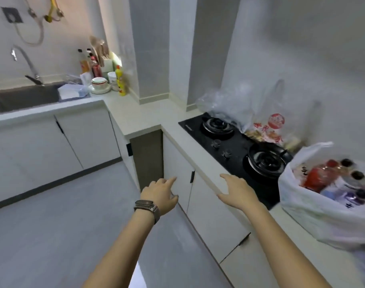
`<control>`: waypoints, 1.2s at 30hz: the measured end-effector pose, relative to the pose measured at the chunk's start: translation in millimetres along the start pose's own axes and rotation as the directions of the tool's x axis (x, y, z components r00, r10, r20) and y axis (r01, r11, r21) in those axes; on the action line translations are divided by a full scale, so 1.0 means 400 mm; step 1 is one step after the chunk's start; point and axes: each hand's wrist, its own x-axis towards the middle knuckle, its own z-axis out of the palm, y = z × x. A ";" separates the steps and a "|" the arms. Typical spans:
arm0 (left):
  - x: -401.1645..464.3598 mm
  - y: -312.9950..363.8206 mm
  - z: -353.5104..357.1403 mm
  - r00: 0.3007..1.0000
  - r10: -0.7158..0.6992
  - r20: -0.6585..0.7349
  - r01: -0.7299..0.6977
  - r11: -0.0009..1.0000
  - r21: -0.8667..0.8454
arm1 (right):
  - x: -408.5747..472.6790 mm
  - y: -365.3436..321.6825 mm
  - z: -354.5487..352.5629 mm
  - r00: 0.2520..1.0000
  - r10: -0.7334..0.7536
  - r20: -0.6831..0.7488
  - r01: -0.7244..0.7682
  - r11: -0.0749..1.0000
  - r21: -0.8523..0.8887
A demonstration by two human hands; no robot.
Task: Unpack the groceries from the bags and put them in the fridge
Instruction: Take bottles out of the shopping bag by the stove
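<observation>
**Both hands out and holding nothing, bags waiting on the counter**

A pale counter (140, 121) wraps the corner of this kitchen, with white cabinet doors (210, 217) under it and a grey floor (52, 225) spreading out on the near left. Far left, a dark sink (23, 96) sits beneath a curved tap (27, 63). On the right, a black two-burner stove (237, 146) is set into the counter.

Nearest on the right stands a white grocery bag (314, 221), mouth open, with bottle tops and a red packet showing inside. Behind the stove leans a printed bag (275, 123), and left of it a clear plastic bag (225, 104) lies partly over the far burner.

The right hand (233, 190) reaches over the counter edge near the stove, fingers spread wide. The left hand (162, 194), a watch (146, 206) on its wrist, is stretched toward the cabinet doors, fingers loose.

Bowls (99, 85) and bottles (94, 67) crowd the far corner.
</observation>
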 end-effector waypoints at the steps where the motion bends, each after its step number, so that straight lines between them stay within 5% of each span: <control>1: 0.037 0.033 0.002 0.999 0.043 0.018 -0.043 0.999 0.013 | 0.000 0.047 -0.011 0.999 0.050 -0.020 -0.050 0.999 0.014; 9: 0.286 0.281 0.040 0.933 0.354 0.070 -0.358 0.932 0.050 | -0.014 0.318 -0.061 0.899 0.412 -0.145 -0.378 0.900 0.217; 20: 0.530 0.502 0.092 0.731 0.639 0.237 -0.663 0.748 0.030 | -0.003 0.434 -0.085 0.684 0.710 -0.167 -0.604 0.680 0.415; 25: 0.583 0.598 0.133 0.703 0.645 0.300 -0.625 0.761 -0.171 | -0.052 0.499 -0.067 0.637 0.770 -0.014 -0.651 0.548 0.525; 33: 0.611 0.803 0.180 0.585 0.730 0.353 -0.591 0.682 -0.432 | -0.041 0.698 -0.148 0.367 0.914 -0.175 -0.442 0.337 0.832; 36: 0.611 0.861 0.205 0.558 0.751 0.353 -0.560 0.655 -0.507 | -0.025 0.797 -0.155 0.300 0.935 -0.190 -0.504 0.325 0.800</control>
